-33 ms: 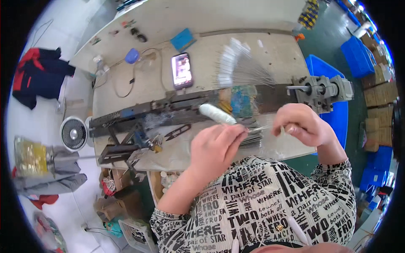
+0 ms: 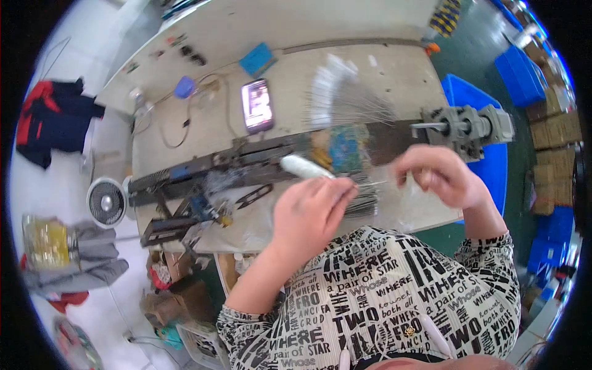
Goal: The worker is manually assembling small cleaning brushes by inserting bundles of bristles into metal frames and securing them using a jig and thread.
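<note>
My left hand (image 2: pixel 311 209) is closed around the lower end of a white, spindle-shaped roll (image 2: pixel 302 165) that looks wound or wrapped. Thin wire-like tips show just past its fingertips. To the right, my right hand (image 2: pixel 441 176) is held with fingers curled and thumb pressed in, slightly blurred; whatever it pinches is too small to make out. Beneath and between the hands lies a bundle of thin metal wires (image 2: pixel 364 202) at the bench's near edge. Behind them, a fan of wires with white ends (image 2: pixel 324 92) is spread on the bench.
A long dark metal rail (image 2: pixel 209 166) crosses the bench, with a clamp-like metal fixture (image 2: pixel 459 128) at its right. A lit phone (image 2: pixel 257 105), a dark flat shuttle-shaped tool (image 2: pixel 254 196) and a blue cloth-like patch (image 2: pixel 345 148) lie around. A blue bin (image 2: pixel 475 92) stands right of the bench.
The whole view has shifted slightly. My right hand has turned a little, its fingers curling differently and blurring. My left hand keeps its hold on the white roll.
</note>
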Demonstrator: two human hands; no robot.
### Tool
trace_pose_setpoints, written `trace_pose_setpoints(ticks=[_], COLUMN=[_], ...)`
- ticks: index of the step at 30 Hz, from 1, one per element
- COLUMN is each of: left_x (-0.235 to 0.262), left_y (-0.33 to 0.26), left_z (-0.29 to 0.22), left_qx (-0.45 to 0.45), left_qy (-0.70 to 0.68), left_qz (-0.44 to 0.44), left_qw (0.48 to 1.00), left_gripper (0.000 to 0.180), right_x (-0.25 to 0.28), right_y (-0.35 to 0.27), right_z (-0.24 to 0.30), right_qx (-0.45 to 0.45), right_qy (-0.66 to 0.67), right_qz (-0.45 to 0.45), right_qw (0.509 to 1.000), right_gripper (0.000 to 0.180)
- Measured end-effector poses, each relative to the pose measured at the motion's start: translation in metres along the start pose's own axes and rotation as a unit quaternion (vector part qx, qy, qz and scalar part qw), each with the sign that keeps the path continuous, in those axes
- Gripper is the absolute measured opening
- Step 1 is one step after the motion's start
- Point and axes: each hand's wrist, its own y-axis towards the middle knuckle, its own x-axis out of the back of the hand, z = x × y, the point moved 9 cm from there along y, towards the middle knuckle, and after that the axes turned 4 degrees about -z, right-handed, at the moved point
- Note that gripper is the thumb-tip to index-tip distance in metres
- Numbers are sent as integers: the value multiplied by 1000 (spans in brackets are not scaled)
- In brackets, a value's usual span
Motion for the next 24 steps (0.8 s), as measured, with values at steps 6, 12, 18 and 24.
trace_pose_setpoints(ticks=[6,12,18,24], left_x=[-103,-42,-97,-99], left_y=[63,45,46,52], left_z=[12,65,4,32], left_qx=[-45,-40,-84,-97], left_qy=[154,281,180,227], left_qz=[112,75,143,54], left_qw=[981,956,970,968], left_gripper=[10,13,12,11], right_x=[127,67,87,69], right_y=[-36,-17,8,15], right_z=[-55,-45,-11,-31], right_qx=[-44,11,76,83], right_qy=[-93,-252,-279,-298], right_qz=[-354,-246,-289,-264], right_qw=[930,936,912,914], right_gripper=[31,24,24,24])
